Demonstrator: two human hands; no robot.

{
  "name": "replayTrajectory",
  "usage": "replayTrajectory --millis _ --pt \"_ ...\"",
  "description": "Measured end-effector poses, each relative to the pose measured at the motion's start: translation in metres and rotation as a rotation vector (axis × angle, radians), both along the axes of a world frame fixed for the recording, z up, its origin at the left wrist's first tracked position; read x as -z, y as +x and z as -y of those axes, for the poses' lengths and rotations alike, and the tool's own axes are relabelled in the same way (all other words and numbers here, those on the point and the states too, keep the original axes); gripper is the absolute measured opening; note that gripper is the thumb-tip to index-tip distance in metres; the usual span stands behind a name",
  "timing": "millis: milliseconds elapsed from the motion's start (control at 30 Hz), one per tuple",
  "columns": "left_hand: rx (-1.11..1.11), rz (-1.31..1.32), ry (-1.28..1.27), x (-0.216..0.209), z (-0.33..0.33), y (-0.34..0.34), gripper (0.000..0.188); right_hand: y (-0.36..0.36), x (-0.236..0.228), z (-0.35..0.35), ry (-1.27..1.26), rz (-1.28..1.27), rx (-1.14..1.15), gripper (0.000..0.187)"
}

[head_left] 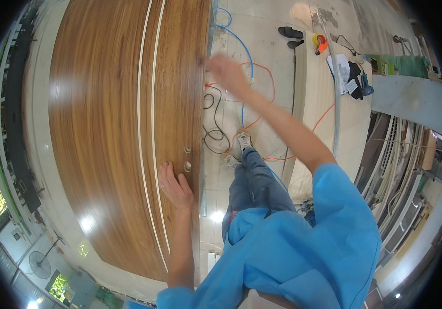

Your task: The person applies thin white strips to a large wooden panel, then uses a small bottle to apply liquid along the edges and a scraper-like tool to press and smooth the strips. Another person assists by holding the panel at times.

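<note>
A large glossy brown wooden door panel (108, 118) with two thin pale inlay lines lies flat in front of me. My left hand (173, 186) rests flat on its near right part, fingers spread, just left of two small round holes (187, 158) by the edge. My right hand (225, 72) is stretched out to the panel's right edge farther away; it is blurred, and nothing shows in it. My blue sleeve and jeans fill the lower middle.
Blue, orange and black cables (241, 103) lie tangled on the tiled floor right of the panel. A pale board (313, 92) on the right carries a tape roll, papers and a power tool (357, 82). Stacked strips and boards lean at the far right.
</note>
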State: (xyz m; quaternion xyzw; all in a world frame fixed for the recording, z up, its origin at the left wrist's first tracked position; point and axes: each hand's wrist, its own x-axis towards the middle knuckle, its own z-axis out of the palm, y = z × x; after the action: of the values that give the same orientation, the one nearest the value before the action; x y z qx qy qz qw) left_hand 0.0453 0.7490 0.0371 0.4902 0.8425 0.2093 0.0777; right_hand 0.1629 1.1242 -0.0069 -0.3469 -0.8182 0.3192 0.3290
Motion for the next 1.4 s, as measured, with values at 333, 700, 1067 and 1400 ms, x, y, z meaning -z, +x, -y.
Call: replayTrajectory --millis 333,700,1067,1400 --pt "0.001 -0.011 -0.054 0.000 0.002 0.000 0.049 -0.037 0.014 -0.162 0.078 -0.046 0.116 0.030" --pt "-0.009 -0.032 0.041 0.006 0.000 0.000 0.044 0.031 0.022 0.220 0.147 0.107 -0.203 0.042" --pt "0.172 0.054 0.063 -0.023 -0.107 -0.010 0.051 0.043 -0.014 0.082 -0.347 -0.040 0.000 0.030" --pt "0.471 -0.155 -0.194 -0.011 -0.326 -0.032 0.051 -0.040 -0.020 -0.378 -0.047 0.033 0.246 0.023"
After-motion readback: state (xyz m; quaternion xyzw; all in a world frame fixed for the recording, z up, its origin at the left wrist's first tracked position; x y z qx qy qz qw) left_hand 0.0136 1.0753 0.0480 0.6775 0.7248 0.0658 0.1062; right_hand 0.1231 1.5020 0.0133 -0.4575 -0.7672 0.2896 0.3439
